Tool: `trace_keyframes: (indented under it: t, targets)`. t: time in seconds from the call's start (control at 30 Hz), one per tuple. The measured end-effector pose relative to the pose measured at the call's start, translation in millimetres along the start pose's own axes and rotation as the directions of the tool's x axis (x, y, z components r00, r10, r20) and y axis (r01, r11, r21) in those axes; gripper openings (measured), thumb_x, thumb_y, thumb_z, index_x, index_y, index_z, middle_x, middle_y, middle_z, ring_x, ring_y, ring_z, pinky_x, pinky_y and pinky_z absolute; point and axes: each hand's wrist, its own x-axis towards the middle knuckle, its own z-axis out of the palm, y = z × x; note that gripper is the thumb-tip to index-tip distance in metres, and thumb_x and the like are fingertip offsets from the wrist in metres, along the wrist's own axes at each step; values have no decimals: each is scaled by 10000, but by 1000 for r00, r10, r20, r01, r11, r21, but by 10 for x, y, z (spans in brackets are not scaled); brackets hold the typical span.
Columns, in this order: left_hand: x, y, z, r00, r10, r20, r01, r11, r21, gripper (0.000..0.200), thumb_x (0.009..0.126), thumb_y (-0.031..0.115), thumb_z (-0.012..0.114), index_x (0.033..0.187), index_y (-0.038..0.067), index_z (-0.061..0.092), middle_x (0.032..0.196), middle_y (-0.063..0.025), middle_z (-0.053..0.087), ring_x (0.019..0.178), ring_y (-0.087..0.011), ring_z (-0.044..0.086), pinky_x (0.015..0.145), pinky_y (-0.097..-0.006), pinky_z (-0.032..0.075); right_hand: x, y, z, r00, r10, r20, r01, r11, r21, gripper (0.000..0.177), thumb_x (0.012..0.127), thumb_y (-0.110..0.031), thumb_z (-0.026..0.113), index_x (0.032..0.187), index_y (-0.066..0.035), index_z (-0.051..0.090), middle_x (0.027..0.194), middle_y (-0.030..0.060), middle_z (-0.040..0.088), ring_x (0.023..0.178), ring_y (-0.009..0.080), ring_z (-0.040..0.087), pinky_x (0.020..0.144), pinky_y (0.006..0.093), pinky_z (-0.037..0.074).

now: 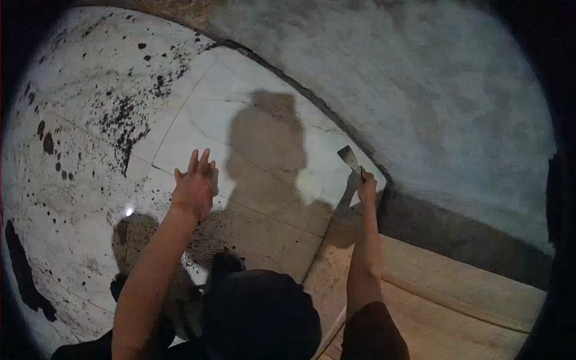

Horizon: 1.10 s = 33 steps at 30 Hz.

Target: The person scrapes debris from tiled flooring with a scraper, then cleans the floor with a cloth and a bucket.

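Observation:
My right hand (368, 187) is wrapped round the handle of a putty knife (348, 157). Its flat metal blade points up and left, over the pale tile near the foot of the wall. My left hand (193, 186) has its fingers stretched out over the white tiled floor (198, 114), close to a joint line, with nothing in it. A dark shadow falls on the tiles between my two hands.
A grey plastered wall (432, 90) rises along the upper right, with a dark gap (312, 99) at its foot. Dark crumbs of dirt (123, 123) litter the tiles at left. Light wooden boards (444, 300) lie at lower right. My dark-clothed knee (261, 315) is below.

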Motion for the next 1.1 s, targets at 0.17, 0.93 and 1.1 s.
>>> trace_keyframes:
  t: [0.17,0.93,1.1]
  targets:
    - [-24,-11,-139,999,-3,43,7,996,-91,640,879,172,519,1452,74,250,1558,-89,29,1439,-294,37,1084,-584,281,343,-919,-7,975,-219,-26,209,955,-211,247,914,-144,538,1114,-9,593,988,170,593,939,326,554,804,432,457]
    - [-28,-46,-124,999,-4,43,4,1000,12,828,758,416,711,1427,97,343,1550,-85,109,1432,-320,41,1010,-603,364,762,-3035,192,867,-484,122,499,841,-210,284,892,-135,553,1119,26,607,1089,216,622,1026,368,587,896,412,440]
    - [-100,-28,-185,997,31,73,-36,998,59,811,779,437,684,1430,93,344,1548,-107,101,1427,-327,51,990,-622,367,921,-3346,588,883,-449,134,463,882,-91,307,887,-167,564,1171,-63,616,1079,214,622,1014,369,586,875,443,444]
